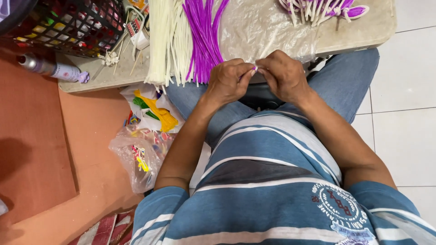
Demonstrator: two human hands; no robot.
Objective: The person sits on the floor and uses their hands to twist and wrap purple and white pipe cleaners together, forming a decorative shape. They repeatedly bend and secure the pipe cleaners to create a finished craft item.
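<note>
Far to the left, we see a silver spray can with a purple cap (pixel 52 69) lying on its side at the edge of the beige table (pixel 359 31). It could roll off if the table gets bumped. Next to it stands a black plastic basket (pixel 72 25) full of small coloured bits.

Below it, a clear plastic bag of coloured pieces (pixel 141 156) sits on the orange floor by our knee. A foot could kick it and spill it.

Then come a bunch of long white strips (pixel 163 41) and a bunch of long purple strips (pixel 205 36). Their ends hang over the table edge, near our wrists. An elbow could drag them down.

In the middle, our left hand (pixel 228 80) and right hand (pixel 284 75) meet over our lap. Both are pinched tight on a tiny purple piece (pixel 255 69) between the fingertips. It is so small that a loose grip could let it drop into our lap.

On the far right lie purple and white looped shapes (pixel 324 9).
</note>
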